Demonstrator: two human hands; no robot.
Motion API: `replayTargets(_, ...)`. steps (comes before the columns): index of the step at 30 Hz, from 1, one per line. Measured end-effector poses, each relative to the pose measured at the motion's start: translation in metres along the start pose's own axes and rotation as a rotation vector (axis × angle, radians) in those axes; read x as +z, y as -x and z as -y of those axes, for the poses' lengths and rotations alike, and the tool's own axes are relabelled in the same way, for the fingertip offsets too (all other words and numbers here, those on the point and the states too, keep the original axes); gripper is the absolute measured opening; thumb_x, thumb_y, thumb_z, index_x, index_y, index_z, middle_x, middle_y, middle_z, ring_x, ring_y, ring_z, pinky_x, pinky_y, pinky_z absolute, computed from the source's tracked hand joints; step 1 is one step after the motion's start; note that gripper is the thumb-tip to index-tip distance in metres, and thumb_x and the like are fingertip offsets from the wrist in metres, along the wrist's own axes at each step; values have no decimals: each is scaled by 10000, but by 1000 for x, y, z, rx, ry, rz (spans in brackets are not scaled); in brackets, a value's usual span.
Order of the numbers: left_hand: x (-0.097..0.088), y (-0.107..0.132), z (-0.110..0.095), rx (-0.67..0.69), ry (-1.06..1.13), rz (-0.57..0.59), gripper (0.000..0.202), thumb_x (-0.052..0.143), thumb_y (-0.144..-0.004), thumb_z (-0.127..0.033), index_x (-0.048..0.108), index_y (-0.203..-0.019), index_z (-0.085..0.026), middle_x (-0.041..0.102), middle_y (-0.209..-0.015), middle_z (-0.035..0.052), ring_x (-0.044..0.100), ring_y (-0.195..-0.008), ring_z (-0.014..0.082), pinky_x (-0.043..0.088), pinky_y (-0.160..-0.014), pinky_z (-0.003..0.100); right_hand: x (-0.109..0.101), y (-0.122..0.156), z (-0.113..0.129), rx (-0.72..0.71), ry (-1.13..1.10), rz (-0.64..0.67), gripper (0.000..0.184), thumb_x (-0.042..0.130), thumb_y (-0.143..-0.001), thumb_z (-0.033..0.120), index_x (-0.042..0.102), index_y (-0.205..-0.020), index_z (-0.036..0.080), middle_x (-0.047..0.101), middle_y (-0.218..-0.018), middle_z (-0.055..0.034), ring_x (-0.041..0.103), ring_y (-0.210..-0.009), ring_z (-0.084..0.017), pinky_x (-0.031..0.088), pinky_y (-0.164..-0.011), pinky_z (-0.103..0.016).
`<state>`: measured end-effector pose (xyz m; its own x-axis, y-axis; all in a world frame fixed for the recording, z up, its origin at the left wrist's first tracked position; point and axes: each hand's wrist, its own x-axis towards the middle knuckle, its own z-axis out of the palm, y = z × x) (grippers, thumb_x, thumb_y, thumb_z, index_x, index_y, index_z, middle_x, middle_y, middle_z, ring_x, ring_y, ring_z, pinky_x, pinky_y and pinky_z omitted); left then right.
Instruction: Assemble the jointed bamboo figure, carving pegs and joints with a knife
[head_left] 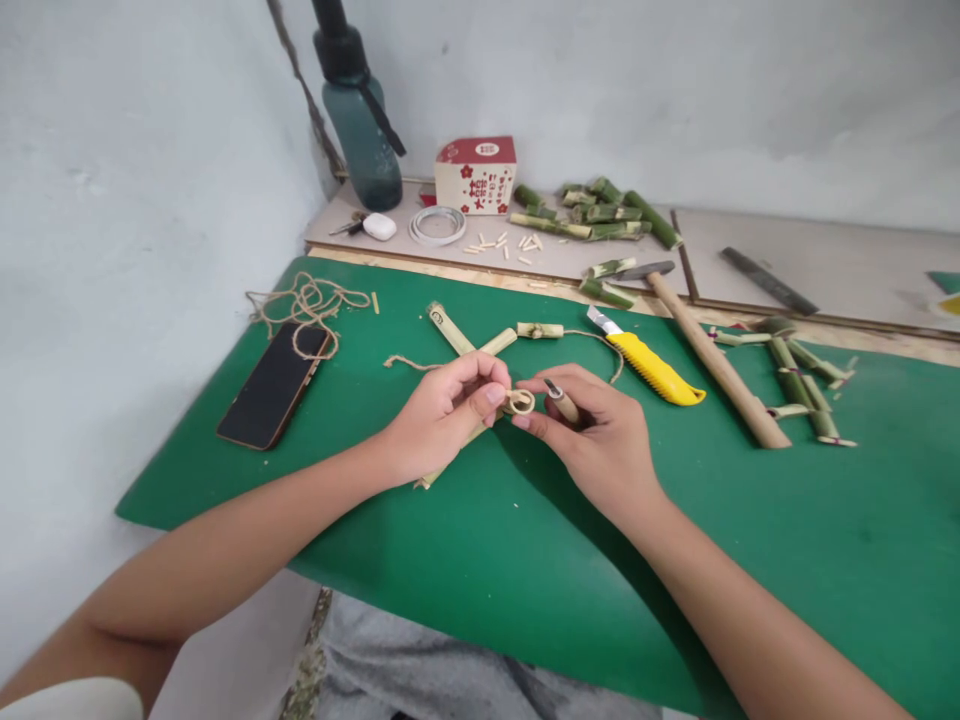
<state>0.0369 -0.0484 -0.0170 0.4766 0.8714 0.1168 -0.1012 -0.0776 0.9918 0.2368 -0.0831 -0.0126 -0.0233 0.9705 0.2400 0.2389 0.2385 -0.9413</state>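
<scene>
green mat [465,600] against a pale wall: left hand [450,412] and right hand [600,440] pinch a bamboo ring [520,402] between their fingertips, just above the mat. the right also clasps a bamboo stub [562,401]. crossed bamboo sticks [451,330] lie beneath, a yellow knife [654,369] nearby.

Green cutting mat [450,580]; yellow utility knife [654,370]; black phone [274,386]; dark teal bottle [360,130]; white box [476,175] with red flower pattern; pale tan bamboo ring [520,402]; tan bamboo stub [562,401]; green bamboo pieces [600,215].
</scene>
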Motion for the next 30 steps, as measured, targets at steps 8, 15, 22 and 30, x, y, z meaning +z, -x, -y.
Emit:
replayTargets(8, -7, 2, 2, 220, -319, -4, 164, 644, -1046, -357, 669, -1003, -201, 704, -953, 30, 648, -848, 128, 519, -776, 265, -1, 3, 8, 84, -53, 16, 207, 896, -783, 256, 827, -978, 244, 576, -769, 28, 445, -612, -107, 357, -551, -281)
replayTargets(15, -6, 2, -1, 288, -411, -19, 140, 665, -1034, -331, 675, -970, -207, 694, -912, 21, 630, -796, 122, 518, -739, 259, 3, 3, 8, 60, -65, 15, 177, 889, -780, 210, 823, -941, 241, 608, -822, 25, 438, -607, -90, 365, -547, -276)
replayTargets(22, -7, 4, 5, 182, -263, 22, 157, 672, -1026, -366, 658, -1051, -211, 699, -1000, 38, 664, -877, 142, 533, -783, 275, 2, 4, 9, 55, -84, 12, 191, 893, -793, 252, 823, -970, 237, 593, -814, 26, 423, -600, -91, 367, -544, -275)
replayTargets(30, -15, 0, 0, 201, -570, 71, 279, 672, -1009, -351, 590, -1248, -234, 647, -1166, 70, 631, -994, 183, 529, -917, 348, -10, 0, 14, 117, -38, 18, 216, 857, -816, 326, 780, -997, 237, 664, -902, -24, 531, -694, -143, 457, -607, -294)
